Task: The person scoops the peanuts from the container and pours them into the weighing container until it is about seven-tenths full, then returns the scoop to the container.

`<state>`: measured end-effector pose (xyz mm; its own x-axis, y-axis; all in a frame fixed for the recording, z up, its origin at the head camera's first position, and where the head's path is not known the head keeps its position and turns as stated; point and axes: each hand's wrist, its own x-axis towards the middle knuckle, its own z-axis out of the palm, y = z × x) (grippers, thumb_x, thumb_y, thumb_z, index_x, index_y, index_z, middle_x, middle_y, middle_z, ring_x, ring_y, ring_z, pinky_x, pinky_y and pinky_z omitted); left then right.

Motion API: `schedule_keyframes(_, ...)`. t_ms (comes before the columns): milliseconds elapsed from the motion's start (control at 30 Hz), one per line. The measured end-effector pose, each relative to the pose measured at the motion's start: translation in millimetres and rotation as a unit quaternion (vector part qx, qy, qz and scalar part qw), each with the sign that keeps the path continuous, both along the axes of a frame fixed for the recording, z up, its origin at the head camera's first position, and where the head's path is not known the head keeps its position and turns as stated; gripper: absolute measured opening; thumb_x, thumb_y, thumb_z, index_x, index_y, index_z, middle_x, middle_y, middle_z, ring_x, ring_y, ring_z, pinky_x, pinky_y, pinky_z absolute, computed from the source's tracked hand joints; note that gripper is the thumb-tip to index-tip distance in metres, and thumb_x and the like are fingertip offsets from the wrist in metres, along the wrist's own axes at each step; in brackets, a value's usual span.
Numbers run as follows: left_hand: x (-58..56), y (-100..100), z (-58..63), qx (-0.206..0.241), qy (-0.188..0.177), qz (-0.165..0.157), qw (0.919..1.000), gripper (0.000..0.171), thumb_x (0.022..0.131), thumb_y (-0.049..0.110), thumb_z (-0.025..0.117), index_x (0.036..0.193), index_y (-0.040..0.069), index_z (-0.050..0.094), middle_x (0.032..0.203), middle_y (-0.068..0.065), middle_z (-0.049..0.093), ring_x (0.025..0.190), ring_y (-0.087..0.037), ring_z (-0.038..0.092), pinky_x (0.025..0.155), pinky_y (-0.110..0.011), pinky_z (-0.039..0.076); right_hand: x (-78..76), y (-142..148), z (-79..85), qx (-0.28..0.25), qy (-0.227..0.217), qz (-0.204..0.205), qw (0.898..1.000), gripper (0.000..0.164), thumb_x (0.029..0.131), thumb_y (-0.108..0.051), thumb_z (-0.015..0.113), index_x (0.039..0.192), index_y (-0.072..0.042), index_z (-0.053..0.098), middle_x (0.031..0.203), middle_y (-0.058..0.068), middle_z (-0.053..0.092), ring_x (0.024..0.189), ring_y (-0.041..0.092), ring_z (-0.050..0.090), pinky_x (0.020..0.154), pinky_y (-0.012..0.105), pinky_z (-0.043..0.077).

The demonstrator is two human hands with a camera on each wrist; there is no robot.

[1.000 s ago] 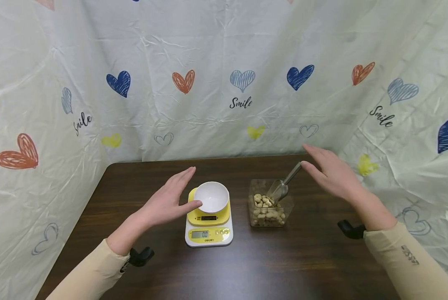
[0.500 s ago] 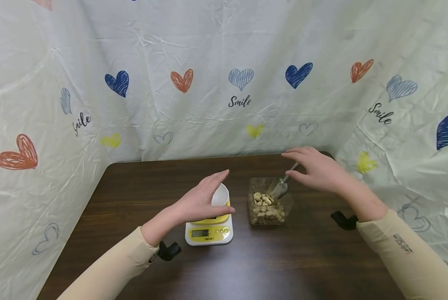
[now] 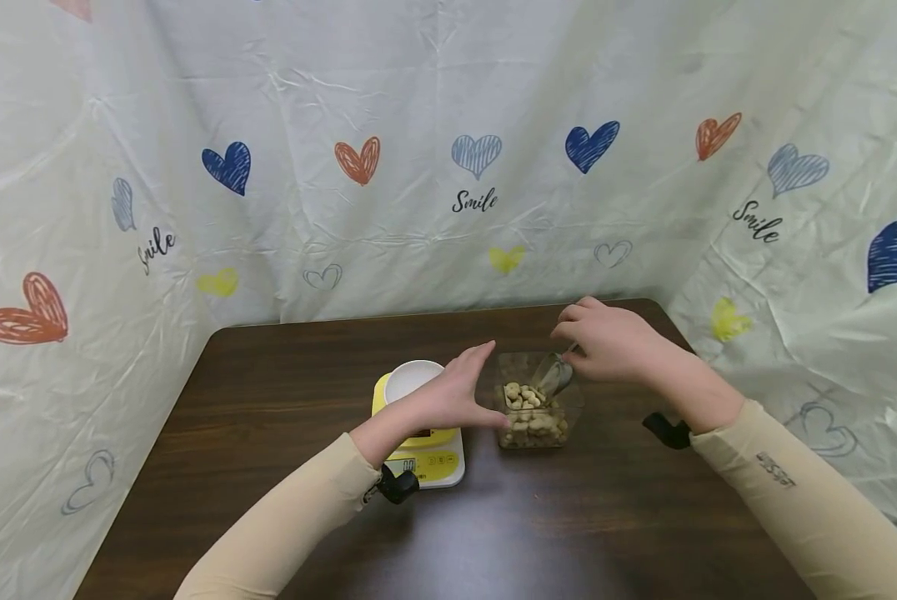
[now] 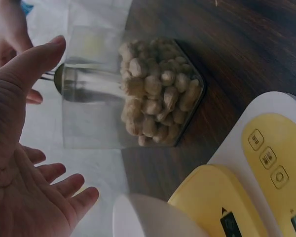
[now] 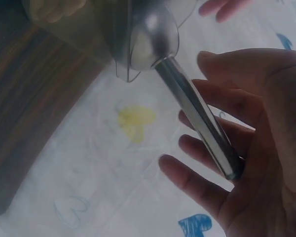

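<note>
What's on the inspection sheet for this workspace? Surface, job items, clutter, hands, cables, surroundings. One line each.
Surface: dark wood-grain table, light glare near the front.
Job items: white bowl on the yellow-and-white scale; to its right, a clear container of peanuts, with a metal scoop leaning in it, handle out over the rim.
Clutter: nothing seen.
Left hand: open, thumb towards the container; contact unclear.
Right hand: fingers loosely curved about the scoop's handle, thumb apart from it; contact unclear.
Cables: nothing seen.
Surroundings: white cloth with hearts and "Smile" print, behind and at both sides.
</note>
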<state>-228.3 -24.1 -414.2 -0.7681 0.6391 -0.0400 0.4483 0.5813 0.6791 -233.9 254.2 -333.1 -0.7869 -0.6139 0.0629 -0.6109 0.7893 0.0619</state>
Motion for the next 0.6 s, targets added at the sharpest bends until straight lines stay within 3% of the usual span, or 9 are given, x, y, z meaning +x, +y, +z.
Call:
schedule_keyframes(167, -8.2, 9.9, -4.5, -0.013, -0.003, -0.003, 0.9999, 0.124, 0.079, 0.053, 0.085, 0.166, 0.020, 0.004, 0.169, -0.008, 0.014, 0.155, -0.028, 0.015, 0.119, -0.050, 0.025, -2.6, -3.7, -1.6, 0.034, 0.000, -0.006, 0.999, 0.016, 0.090, -0.021, 0.077, 0.104, -0.014, 0.077, 0.105, 0.004, 0.065, 0.100, 0.028, 0.056, 0.078, 0.046, 0.051)
schedule_keyframes(333, -11.5, 17.4, -5.1, -0.027, 0.000, -0.004, 0.9996, 0.124, 0.079, 0.054, 0.085, 0.166, 0.017, 0.005, 0.169, -0.009, 0.017, 0.154, -0.030, 0.017, 0.119, -0.048, 0.026, -4.2, -6.7, -1.8, 0.060, 0.007, -0.004, 0.998, 0.006, 0.089, -0.022, 0.080, 0.089, -0.016, 0.077, 0.084, -0.003, 0.060, 0.079, 0.022, 0.046, 0.065, 0.038, 0.046)
schedule_keyframes(600, -11.9, 24.2, -3.7, -0.044, 0.017, -0.010, 0.9988, 0.121, 0.081, 0.052, 0.084, 0.166, 0.010, 0.009, 0.167, -0.012, 0.022, 0.153, -0.030, 0.020, 0.120, -0.045, 0.026, -1.6, -11.3, 0.3, 0.081, 0.043, 0.020, 0.996, 0.008, 0.085, -0.021, 0.084, 0.084, -0.017, 0.077, 0.078, -0.004, 0.058, 0.073, 0.020, 0.043, 0.064, 0.035, 0.043)
